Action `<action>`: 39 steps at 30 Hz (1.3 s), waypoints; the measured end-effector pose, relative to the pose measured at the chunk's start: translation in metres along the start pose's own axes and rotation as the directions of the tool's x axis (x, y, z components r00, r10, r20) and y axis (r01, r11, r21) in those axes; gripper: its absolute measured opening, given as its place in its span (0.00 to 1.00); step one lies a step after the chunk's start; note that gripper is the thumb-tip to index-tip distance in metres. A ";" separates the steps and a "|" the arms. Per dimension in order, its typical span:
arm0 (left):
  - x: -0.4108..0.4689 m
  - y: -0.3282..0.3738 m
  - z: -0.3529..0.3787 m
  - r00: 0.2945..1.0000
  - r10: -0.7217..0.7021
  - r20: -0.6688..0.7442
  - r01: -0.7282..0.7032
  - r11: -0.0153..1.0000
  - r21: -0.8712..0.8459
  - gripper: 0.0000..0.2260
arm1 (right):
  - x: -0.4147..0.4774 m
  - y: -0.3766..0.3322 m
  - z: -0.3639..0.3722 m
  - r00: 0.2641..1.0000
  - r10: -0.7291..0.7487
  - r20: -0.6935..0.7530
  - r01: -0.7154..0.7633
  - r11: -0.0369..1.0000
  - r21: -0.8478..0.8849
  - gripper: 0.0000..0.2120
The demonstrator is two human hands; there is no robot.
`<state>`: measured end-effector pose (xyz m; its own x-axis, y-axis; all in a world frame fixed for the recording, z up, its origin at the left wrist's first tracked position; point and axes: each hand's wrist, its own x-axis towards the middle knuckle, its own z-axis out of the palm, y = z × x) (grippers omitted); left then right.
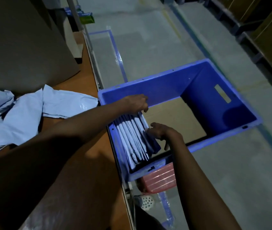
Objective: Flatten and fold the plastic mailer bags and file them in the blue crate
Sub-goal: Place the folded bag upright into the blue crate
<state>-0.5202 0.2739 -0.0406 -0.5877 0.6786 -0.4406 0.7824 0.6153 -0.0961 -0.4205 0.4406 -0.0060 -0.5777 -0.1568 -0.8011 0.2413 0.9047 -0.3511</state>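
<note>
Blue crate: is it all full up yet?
Not full. Folded mailer bags stand on edge at one end of the blue crate; beyond them its brown floor lies bare.

Blue crate [165,83] sits right beside the table [85,156], with a row of folded bags [132,138] standing on edge at its left end. Left hand [136,103] curls over the far end of the row. Right hand [163,131] touches the outermost bag, gripping or just pressing, can't tell. Loose bags [24,117] are piled on the table.
</note>
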 end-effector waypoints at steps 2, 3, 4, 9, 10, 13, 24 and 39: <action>0.004 0.006 -0.001 0.999 -0.011 0.038 0.016 0.993 -0.118 0.19 | 0.008 0.002 -0.001 0.999 0.026 0.037 -0.028 0.998 0.064 0.25; 0.005 0.007 0.000 0.997 -0.021 0.071 0.033 0.984 -0.177 0.18 | 0.015 0.004 0.000 0.998 0.041 0.053 -0.046 0.995 0.090 0.24; 0.006 0.009 0.001 0.993 -0.038 0.116 0.063 0.974 -0.216 0.18 | 0.022 0.007 0.002 0.997 0.050 0.063 -0.057 0.991 0.125 0.24; 0.003 0.012 0.006 0.954 -0.104 0.281 0.188 0.939 -0.289 0.20 | 0.019 0.005 0.009 0.984 0.049 0.173 -0.083 0.977 0.197 0.22; 0.001 0.012 0.005 0.952 -0.103 0.289 0.192 0.935 -0.298 0.19 | 0.020 0.005 0.010 0.982 0.046 0.183 -0.084 0.976 0.203 0.21; -0.010 0.012 0.002 0.953 -0.097 0.287 0.198 0.915 -0.350 0.17 | 0.021 0.005 0.010 0.986 0.049 0.160 -0.090 0.961 0.261 0.19; -0.099 0.033 -0.040 0.934 -0.329 -0.139 0.236 0.860 -0.452 0.16 | -0.014 0.005 0.009 0.940 -0.098 -0.326 0.230 0.889 0.396 0.19; -0.397 0.134 0.093 -0.109 -0.860 -0.499 0.474 0.396 -0.786 0.11 | -0.112 -0.163 0.208 0.301 -0.643 -0.705 0.837 0.532 -0.127 0.11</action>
<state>-0.1627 0.0500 0.0384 -0.7117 -0.4024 0.5758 -0.1303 0.8811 0.4546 -0.2325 0.2279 0.0404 -0.8783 -0.3494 0.3263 -0.4548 0.4001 -0.7957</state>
